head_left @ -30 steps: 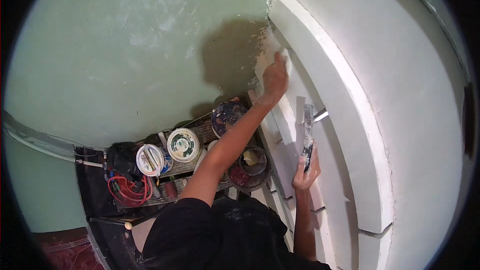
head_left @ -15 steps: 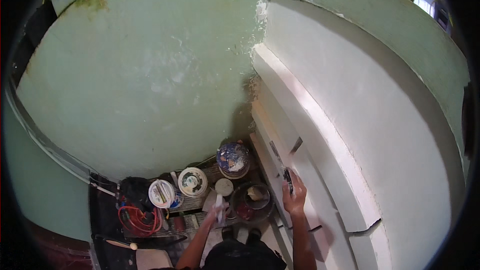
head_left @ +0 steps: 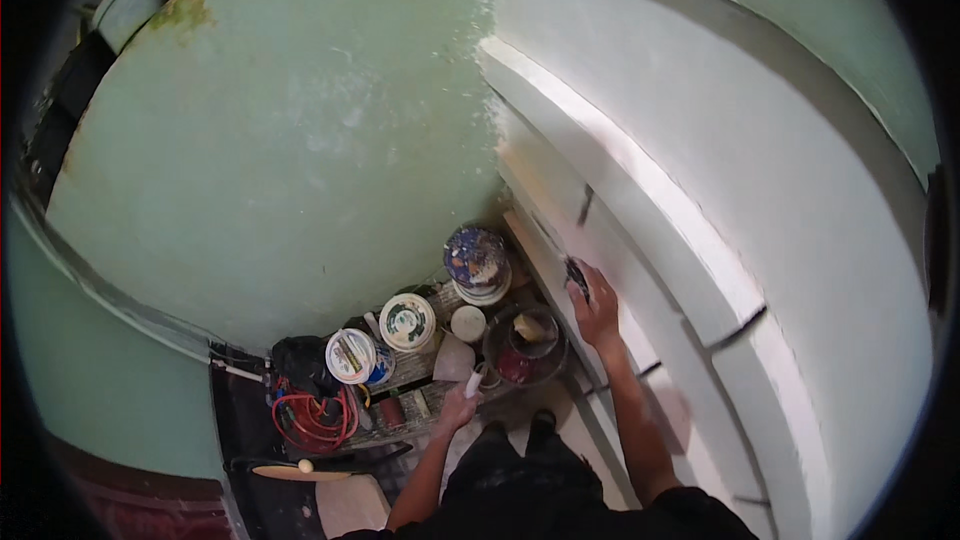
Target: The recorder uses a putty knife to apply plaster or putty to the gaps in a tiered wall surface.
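Head view shows the right hand (head_left: 600,308) gripping a dark-bladed scraper (head_left: 578,276) against the white stepped wall moulding (head_left: 640,190). At seven o'clock from it, the left hand (head_left: 460,405) closes round a small white tube (head_left: 472,383), beside a dark round bucket (head_left: 525,345) and white lidded tubs (head_left: 407,321).

Your head camera looks steeply down from high above the work.

You see one fisheye view only, facing a corner where the green wall (head_left: 250,160) meets the white ledged wall (head_left: 760,170); straight edges bow toward the dark rim. Your forearms enter from the lower edge, and the paint cans (head_left: 405,320) on the floor sit far below, small in view.
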The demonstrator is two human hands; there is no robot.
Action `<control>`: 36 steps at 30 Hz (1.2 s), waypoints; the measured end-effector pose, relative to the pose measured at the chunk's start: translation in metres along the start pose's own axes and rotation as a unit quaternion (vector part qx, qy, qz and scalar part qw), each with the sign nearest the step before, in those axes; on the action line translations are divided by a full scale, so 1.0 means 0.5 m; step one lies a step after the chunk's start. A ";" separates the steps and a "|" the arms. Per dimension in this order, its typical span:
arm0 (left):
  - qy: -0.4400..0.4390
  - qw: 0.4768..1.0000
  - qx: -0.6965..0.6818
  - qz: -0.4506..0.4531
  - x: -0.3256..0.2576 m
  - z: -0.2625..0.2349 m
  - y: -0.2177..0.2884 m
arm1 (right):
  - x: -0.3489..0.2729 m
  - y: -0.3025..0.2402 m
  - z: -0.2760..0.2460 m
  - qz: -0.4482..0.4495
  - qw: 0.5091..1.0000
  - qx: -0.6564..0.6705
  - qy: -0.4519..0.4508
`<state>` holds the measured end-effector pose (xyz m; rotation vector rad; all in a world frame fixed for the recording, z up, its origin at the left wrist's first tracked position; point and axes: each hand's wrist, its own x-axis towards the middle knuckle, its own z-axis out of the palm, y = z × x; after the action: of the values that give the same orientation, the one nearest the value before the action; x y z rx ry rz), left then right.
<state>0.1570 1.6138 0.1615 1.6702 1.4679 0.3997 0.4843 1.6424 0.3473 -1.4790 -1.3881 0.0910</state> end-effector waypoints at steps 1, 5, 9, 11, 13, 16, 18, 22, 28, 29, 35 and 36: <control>-0.017 0.999 0.033 -0.008 0.001 0.002 0.005 | -0.013 -0.003 -0.001 0.006 1.000 0.000 -0.010; -0.011 0.992 0.120 -0.031 -0.012 0.037 -0.115 | -0.170 -0.019 0.021 0.112 0.991 -0.005 -0.075; -0.077 0.986 0.137 -0.062 -0.060 0.030 -0.213 | -0.412 -0.033 0.048 0.231 0.962 -0.059 -0.136; -0.107 0.973 0.189 -0.080 -0.066 0.021 -0.305 | -0.534 -0.026 0.070 0.206 0.969 -0.023 -0.136; -0.111 0.974 0.180 -0.080 -0.092 0.018 -0.347 | -0.619 -0.057 0.055 0.279 0.947 -0.032 -0.153; -0.107 0.968 0.201 -0.102 -0.129 -0.003 -0.421 | -0.731 -0.102 0.044 0.375 0.909 -0.043 -0.175; -0.112 0.960 0.233 -0.108 -0.147 -0.022 -0.467 | -0.808 -0.113 0.048 0.381 0.910 -0.055 -0.155; -0.248 0.937 0.233 -0.077 -0.158 -0.040 -0.617 | -0.940 -0.134 0.046 0.437 0.892 -0.066 -0.098; -0.293 0.921 0.252 -0.038 -0.145 0.042 -0.508 | -1.217 -0.143 0.021 0.571 0.810 -0.133 0.015; -0.280 0.917 0.284 -0.017 -0.143 0.065 -0.466 | -1.271 -0.140 0.015 0.586 0.797 -0.143 0.041; -0.339 0.904 0.257 0.038 -0.195 0.144 -0.178 | -1.553 -0.183 0.022 0.777 0.606 -0.148 0.085; -0.328 0.908 0.258 0.042 -0.172 0.150 -0.198 | -1.545 -0.192 0.021 0.771 0.615 -0.142 0.086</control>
<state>0.1242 1.5005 0.0672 2.0082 1.0287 -0.5244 0.1631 1.0403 -0.0272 -2.4589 0.4346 0.7985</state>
